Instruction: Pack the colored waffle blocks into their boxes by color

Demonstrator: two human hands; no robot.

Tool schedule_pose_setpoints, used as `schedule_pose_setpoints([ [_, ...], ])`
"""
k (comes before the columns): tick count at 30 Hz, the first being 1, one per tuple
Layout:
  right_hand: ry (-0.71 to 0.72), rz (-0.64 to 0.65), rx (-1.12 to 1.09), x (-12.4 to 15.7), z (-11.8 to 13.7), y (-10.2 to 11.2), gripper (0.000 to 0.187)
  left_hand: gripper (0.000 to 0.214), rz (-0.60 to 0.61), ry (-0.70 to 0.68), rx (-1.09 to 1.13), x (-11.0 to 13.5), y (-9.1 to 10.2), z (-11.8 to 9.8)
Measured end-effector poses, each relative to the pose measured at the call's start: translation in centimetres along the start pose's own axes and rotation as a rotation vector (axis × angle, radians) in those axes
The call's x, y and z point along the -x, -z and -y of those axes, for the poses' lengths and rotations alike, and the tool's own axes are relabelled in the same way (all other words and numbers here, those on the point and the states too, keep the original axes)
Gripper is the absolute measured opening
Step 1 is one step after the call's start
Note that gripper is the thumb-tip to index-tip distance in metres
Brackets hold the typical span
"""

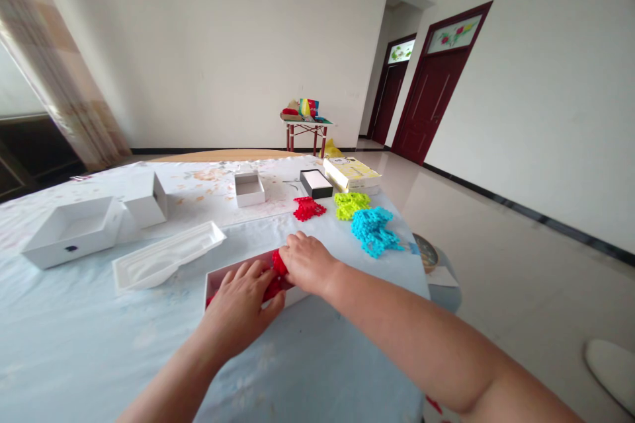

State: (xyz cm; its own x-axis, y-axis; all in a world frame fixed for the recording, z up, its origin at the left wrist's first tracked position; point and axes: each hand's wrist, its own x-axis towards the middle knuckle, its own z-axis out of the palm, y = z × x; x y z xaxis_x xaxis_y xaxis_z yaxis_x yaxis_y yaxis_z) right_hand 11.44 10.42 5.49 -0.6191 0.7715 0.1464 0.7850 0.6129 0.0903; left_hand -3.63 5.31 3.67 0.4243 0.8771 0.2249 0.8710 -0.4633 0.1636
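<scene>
A long white box (pixel 295 298) with a pinkish inside lies at the table's front, with red plastic pieces (pixel 278 263) in it. My left hand (pixel 242 304) reaches over the near side, fingers bent down and red pieces between thumb and index finger. At the box's right end, my right hand (pixel 305 261) curls its fingers around more of the red pieces; its fingertips are partly hidden. Behind the hands lie a red cluster (pixel 309 208), a yellow-green cluster (pixel 351 205) and a blue cluster (pixel 376 231) of similar openwork plastic pieces.
Left of the box are a white moulded tray (pixel 169 258), an open white box (pixel 74 231) and another white box (pixel 146 199). Farther back stand a small white box (pixel 249 190), a black-edged box (pixel 316 184) and a yellow-white carton (pixel 351 174). The table edge (pixel 419 264) curves down at right.
</scene>
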Motion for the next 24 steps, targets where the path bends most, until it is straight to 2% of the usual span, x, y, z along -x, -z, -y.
schedule_pose_setpoints([
  [6,0.018,0.002,-0.047,0.8,-1.4,-0.1,0.031,0.025,0.001,0.005,0.022,0.1,0.0,0.1],
  [13,-0.024,-0.018,-0.123,0.6,-1.2,-0.7,0.044,0.025,0.048,0.054,0.047,0.0,-0.1,0.4],
  [20,-0.098,-0.059,-0.076,0.4,-0.4,-1.2,0.036,0.024,0.057,0.050,0.041,-0.1,-0.4,0.5],
  [24,-0.084,-0.055,-0.043,0.2,0.0,-1.1,0.027,0.023,0.049,0.044,0.028,-0.1,-0.4,0.5],
])
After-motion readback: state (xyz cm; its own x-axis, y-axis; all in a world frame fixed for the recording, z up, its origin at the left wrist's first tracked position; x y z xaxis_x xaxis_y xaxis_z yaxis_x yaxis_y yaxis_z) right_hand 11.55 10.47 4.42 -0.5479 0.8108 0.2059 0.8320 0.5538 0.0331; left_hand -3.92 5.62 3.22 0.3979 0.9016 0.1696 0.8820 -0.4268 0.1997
